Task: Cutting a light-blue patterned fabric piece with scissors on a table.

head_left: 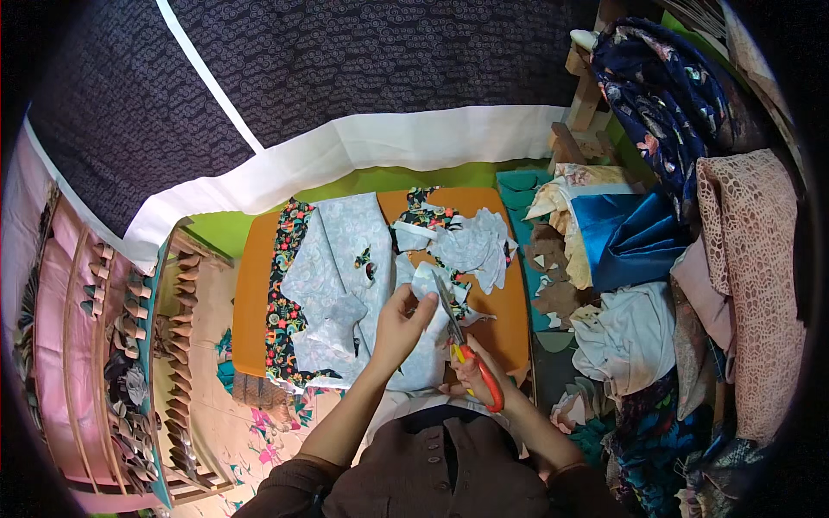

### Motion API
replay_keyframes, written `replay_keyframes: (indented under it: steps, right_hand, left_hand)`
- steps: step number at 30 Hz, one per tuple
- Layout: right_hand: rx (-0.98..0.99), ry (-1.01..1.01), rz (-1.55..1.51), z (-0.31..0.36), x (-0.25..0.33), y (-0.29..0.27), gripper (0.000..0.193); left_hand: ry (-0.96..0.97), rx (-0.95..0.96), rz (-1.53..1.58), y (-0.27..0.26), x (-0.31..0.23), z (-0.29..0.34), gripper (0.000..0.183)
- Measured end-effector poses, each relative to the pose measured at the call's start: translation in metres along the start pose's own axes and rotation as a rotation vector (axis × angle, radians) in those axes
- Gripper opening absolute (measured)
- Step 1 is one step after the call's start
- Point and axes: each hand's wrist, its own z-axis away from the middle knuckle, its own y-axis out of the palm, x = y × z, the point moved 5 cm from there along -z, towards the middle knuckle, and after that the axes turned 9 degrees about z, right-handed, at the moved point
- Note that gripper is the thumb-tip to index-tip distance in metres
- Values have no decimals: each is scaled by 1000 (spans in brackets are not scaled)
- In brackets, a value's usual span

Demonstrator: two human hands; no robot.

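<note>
Right hand grips scissors, blades mid-cut; left hand pinches pale fabric. Cut pieces piled at 1 o'clock; most fabric looks uncut.

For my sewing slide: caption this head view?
Left hand holds pale fabric while right hand cuts with orange-handled scissors.

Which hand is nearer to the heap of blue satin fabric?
The right hand, holding the red-handled scissors, sits closer to the blue satin fabric, which lies up and to its right. The left hand, holding pale cloth, is farther left.
</note>
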Motion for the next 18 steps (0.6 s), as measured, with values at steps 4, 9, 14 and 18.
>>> replay_keyframes:
  steps: [4, 9, 14, 18]
  right_hand:
    - [30, -8, -68, 5, 18, 7, 72]
    - [15, -50, 19, 3, 13, 2, 76]
    - [-46, -82, 73, 3, 2, -2, 64]
    - [-45, -7, 56, 6, 6, -1, 58]
  left_hand:
    - [1, 3, 24, -7, 13, -3, 20]
    - [-23, 13, -12, -3, 10, 1, 21]
    - [-32, 2, -33, -5, 8, 1, 20]
    - [4, 52, -167, -9, 3, -1, 23]
